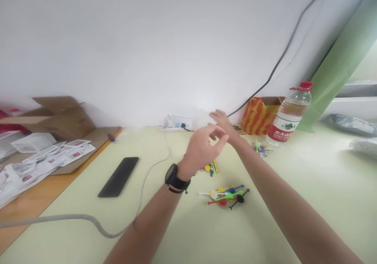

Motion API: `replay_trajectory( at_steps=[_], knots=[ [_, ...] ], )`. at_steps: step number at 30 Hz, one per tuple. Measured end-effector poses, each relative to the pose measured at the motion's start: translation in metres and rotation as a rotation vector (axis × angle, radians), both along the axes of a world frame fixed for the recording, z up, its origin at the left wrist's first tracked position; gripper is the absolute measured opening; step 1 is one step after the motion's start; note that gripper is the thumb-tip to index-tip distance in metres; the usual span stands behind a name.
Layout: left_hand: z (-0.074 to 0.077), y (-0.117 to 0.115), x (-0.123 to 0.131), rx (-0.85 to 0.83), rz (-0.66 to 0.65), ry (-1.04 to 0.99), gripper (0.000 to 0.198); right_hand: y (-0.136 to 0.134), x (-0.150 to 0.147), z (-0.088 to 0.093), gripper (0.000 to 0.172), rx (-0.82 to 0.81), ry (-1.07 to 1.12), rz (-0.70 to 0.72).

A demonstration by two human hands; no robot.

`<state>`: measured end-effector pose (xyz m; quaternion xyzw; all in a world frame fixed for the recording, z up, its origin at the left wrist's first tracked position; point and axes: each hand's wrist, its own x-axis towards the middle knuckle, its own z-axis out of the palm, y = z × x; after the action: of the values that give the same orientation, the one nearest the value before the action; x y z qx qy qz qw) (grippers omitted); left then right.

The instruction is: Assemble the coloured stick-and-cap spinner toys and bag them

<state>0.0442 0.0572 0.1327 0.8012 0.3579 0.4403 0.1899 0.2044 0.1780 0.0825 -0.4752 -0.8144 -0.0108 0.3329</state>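
My left hand (204, 148), with a black watch (176, 179) on its wrist, is raised above the table. Its fingers are loosely bent, with a gap between thumb and fingers, and no held thing shows. Farther back, partly behind it, my right hand (224, 124) is open with fingers stretched out toward the wall. Below the hands lies a bunch of plastic arrow spinners (231, 194) in white, yellow, blue, green, red and black. A smaller pile of coloured plastic pieces (211, 168) lies behind it, partly hidden by my left hand.
A black phone-like slab (118, 177) and grey cable (88, 217) lie left. At the wall is a power strip (176, 122). Right stand a water bottle (290, 115), a striped bag (256, 115) and bagged coloured pieces (260, 148). Cardboard (61, 115) and white packets (50, 160) lie far left.
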Motion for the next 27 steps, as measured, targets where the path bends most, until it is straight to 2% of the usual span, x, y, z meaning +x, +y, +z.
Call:
replay_trajectory(
  at_steps=[3,5,7,8,11,14,16,17,19,20,22,24,27],
  knots=[
    [0.006,0.016,-0.019,0.108,0.121,-0.087,0.018,-0.032,0.006,0.030,0.027,0.264,0.267,0.043],
    [0.011,0.022,-0.031,0.186,0.204,-0.133,0.031,-0.060,0.013,0.049,0.021,0.263,0.370,0.089],
    [0.016,0.024,-0.041,0.204,0.245,-0.131,0.041,-0.087,0.021,0.066,0.016,0.198,0.412,0.118],
    [0.019,0.024,-0.045,0.179,0.224,-0.117,0.043,-0.099,0.025,0.073,0.013,0.144,0.417,0.142],
    [0.024,0.021,-0.054,-0.057,-0.012,0.024,0.046,-0.118,0.031,0.082,0.010,-0.158,0.340,0.314],
    [0.022,0.020,-0.058,-0.299,-0.272,0.206,0.040,-0.118,0.027,0.076,0.014,-0.368,0.289,0.456],
    [0.016,0.024,-0.060,-0.383,-0.348,0.251,0.033,-0.113,0.022,0.067,0.020,-0.381,0.305,0.444],
    [0.012,0.028,-0.060,-0.416,-0.353,0.237,0.033,-0.110,0.020,0.061,0.027,-0.368,0.325,0.397],
    [0.005,0.037,-0.063,-0.432,-0.290,0.131,0.033,-0.102,0.019,0.050,0.052,-0.377,0.372,0.282],
    [0.002,0.041,-0.066,-0.424,-0.240,0.066,0.032,-0.098,0.020,0.045,0.068,-0.440,0.381,0.252],
    [-0.002,0.050,-0.072,-0.398,-0.138,-0.072,0.031,-0.091,0.025,0.035,0.091,-0.650,0.402,0.295],
    [-0.002,0.056,-0.081,-0.409,-0.085,-0.143,0.031,-0.084,0.031,0.026,0.097,-0.826,0.466,0.399],
    [0.000,0.058,-0.093,-0.467,-0.102,-0.133,0.029,-0.079,0.037,0.019,0.080,-0.879,0.539,0.442]
  ],
)
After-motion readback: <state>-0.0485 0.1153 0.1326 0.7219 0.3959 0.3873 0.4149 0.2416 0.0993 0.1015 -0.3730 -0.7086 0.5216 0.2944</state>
